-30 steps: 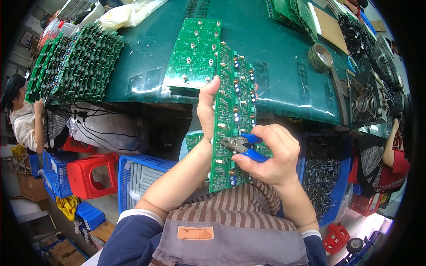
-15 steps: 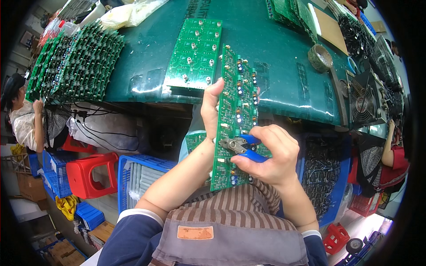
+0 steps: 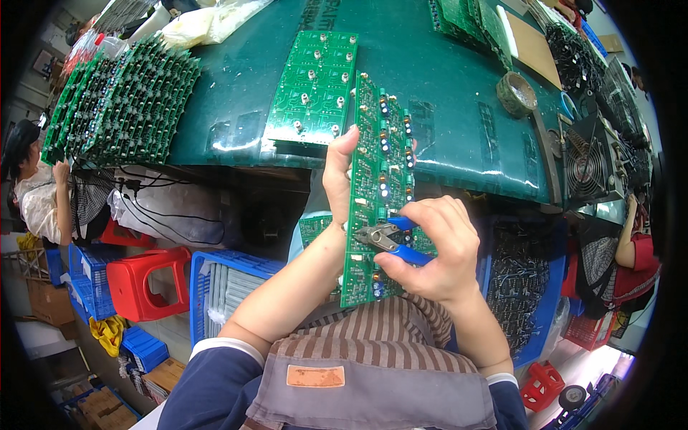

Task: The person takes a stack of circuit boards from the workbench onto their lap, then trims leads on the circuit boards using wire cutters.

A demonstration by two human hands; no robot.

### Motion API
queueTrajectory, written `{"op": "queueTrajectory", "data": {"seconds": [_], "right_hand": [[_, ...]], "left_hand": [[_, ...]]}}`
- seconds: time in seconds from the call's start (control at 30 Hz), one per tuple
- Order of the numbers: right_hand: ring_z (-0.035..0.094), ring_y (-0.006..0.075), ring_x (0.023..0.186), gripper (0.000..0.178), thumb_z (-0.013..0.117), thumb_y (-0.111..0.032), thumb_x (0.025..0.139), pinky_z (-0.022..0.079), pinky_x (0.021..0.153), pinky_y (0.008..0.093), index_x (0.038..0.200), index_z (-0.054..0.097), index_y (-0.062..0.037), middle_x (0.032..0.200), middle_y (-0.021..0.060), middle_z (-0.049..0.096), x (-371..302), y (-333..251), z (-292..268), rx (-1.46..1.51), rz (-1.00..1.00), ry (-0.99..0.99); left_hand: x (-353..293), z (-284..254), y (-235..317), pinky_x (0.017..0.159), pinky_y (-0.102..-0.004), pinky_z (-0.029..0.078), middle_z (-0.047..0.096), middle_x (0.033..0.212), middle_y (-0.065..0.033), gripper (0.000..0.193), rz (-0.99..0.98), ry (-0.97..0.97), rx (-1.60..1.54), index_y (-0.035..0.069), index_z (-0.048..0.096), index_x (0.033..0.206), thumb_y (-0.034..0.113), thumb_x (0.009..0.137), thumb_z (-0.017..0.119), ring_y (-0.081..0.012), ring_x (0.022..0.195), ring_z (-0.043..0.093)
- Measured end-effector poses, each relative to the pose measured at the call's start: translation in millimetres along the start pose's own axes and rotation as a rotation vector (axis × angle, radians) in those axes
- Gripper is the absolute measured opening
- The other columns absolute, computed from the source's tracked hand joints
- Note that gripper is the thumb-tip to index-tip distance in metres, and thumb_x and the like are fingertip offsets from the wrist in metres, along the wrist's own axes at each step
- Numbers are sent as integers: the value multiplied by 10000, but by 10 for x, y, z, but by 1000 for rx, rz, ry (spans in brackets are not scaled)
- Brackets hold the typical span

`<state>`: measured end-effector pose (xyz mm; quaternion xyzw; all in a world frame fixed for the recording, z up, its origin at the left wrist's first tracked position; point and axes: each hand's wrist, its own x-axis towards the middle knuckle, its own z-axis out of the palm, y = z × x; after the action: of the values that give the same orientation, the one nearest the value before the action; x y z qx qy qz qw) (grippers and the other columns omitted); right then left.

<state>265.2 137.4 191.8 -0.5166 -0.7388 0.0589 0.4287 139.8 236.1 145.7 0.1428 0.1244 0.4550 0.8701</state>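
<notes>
A long green circuit board [image 3: 368, 165] stands tilted in front of me, its face carrying rows of small capacitors and coils. My left hand [image 3: 339, 175] grips its left edge, thumb up along the side; the other fingers are hidden behind the board. In my right hand [image 3: 446, 247] is a pair of blue-handled cutters [image 3: 403, 247], thumb on one handle and fingers round the other. The metal jaws lie against the lower left part of the board; what is between them is too small to tell. Another green panel [image 3: 313, 86] with metal connectors lies on the table beyond.
A stack of populated boards [image 3: 129, 104] stands at the table's left. Toward the right are a round tub [image 3: 516, 94] and a fan unit [image 3: 591, 161]. Below sit a red stool [image 3: 150, 283], a blue crate [image 3: 208, 287] and a blue bin of parts [image 3: 519, 287]. Other people work on both sides.
The board has tilted very slightly, its upper end shifting a little left. The cutters' jaws have moved slightly along the board; both hands keep their holds.
</notes>
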Motion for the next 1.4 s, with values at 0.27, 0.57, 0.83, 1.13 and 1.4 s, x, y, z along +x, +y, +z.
{"op": "queueTrajectory", "data": {"seconds": [0.27,0.57,0.83,1.13,1.4], "right_hand": [[633,260,631,484,892,-355,621,507,586,343,897,676,-22,736,94,643,-23,-21,10,33,43,-16],[625,305,808,504,860,-391,686,483,747,400,960,663,-16,888,125,662,86,157,24,-86,148,18],[643,289,751,485,878,-373,656,505,704,392,922,672,-25,820,108,660,98,111,34,24,259,-24],[646,293,747,473,883,-368,649,513,698,388,901,670,-30,808,107,653,168,135,41,-103,86,39],[628,267,692,504,881,-425,662,499,630,367,897,671,-31,781,86,650,136,145,80,-29,148,13]], "left_hand": [[-15,-7,-10,907,-441,553,647,1188,-219,667,10,-13,-66,-7,558,1306,555,960,457,-317,1055,655],[-215,326,-88,824,-353,547,702,986,-116,535,-5,121,8,-3,628,1141,466,966,437,-200,893,679],[-204,303,-96,839,-358,544,706,998,-115,545,-11,114,31,5,642,1125,484,963,438,-202,894,680],[-185,321,-88,805,-346,549,703,981,-122,540,1,133,2,-3,635,1110,479,960,446,-198,864,680],[-183,315,-70,807,-341,551,705,982,-117,518,-33,150,-15,9,639,1111,469,957,455,-196,869,684]]}}
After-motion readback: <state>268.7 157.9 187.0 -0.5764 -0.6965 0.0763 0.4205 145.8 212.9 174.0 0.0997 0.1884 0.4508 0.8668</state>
